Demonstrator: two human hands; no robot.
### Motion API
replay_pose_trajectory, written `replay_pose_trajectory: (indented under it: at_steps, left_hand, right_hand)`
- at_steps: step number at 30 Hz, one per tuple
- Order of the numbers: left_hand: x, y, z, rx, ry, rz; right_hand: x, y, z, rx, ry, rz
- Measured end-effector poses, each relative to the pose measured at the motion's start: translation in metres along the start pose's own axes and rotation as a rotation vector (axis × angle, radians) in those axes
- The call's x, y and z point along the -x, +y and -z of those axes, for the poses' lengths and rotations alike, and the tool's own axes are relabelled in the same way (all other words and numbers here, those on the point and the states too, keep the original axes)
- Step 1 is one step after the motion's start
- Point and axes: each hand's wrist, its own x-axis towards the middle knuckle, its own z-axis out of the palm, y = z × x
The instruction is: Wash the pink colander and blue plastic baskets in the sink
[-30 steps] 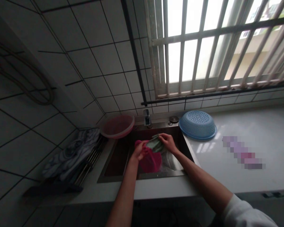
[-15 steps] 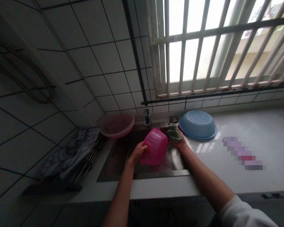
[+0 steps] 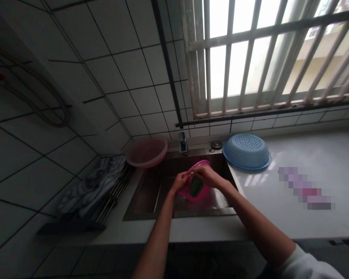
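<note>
Washing-up at a stainless steel sink (image 3: 202,212), set into a pale counter (image 3: 282,223) along a tiled wall (image 3: 139,73). Pink colander (image 3: 207,191): tilted, held above the sink floor between both hands. Left hand (image 3: 180,183): closed on the colander's rim at its near left side. Right hand (image 3: 207,175): fingers curled at the upper rim, gripping green cloth (image 3: 196,186), with the cloth spread below the fingers against the colander; exact fingertip contact hidden.

Beyond the hands: tap (image 3: 182,142) at the rear sink edge, with round metal strainer (image 3: 216,145) to its right. Right of the right hand: blue basket (image 3: 246,152), upside down on the counter and just beside the sink; farther right, a pixelated lilac patch, not identifiable. Left of the left hand: pink basin (image 3: 147,154) at the sink's rear corner, then dark rack (image 3: 112,201) with metal rods, partly under a grey striped cloth (image 3: 94,186).

High to the left of the hands: looped hose (image 3: 56,120) on the wall. Above and to the right: barred window (image 3: 251,38), bright with daylight; room otherwise dim, with pale reflections on the counter near the blue basket.
</note>
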Motion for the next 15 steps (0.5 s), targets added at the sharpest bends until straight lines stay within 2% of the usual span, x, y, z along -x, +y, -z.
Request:
replay_pose_trajectory:
  at_steps: [2, 5, 8, 11, 15]
  left_hand:
    - [0.0, 0.002, -0.002, 0.001, 0.038, -0.021]
    - [-0.002, 0.004, -0.003, 0.008, 0.023, -0.041]
    - [-0.003, 0.003, -0.003, -0.001, 0.011, -0.04]
    - [-0.004, 0.001, -0.001, -0.003, 0.046, -0.052]
    - [-0.006, -0.001, 0.001, -0.004, 0.101, -0.027]
  right_hand:
    - [-0.004, -0.004, -0.002, 0.164, 0.05, 0.008]
    - [-0.006, -0.004, 0.004, 0.378, 0.195, -0.009]
    - [-0.004, -0.004, 0.014, 0.449, 0.281, -0.017]
    - [-0.003, -0.013, 0.018, 0.382, 0.264, 0.027]
    - [-0.005, -0.038, 0.007, 0.091, 0.17, 0.145]
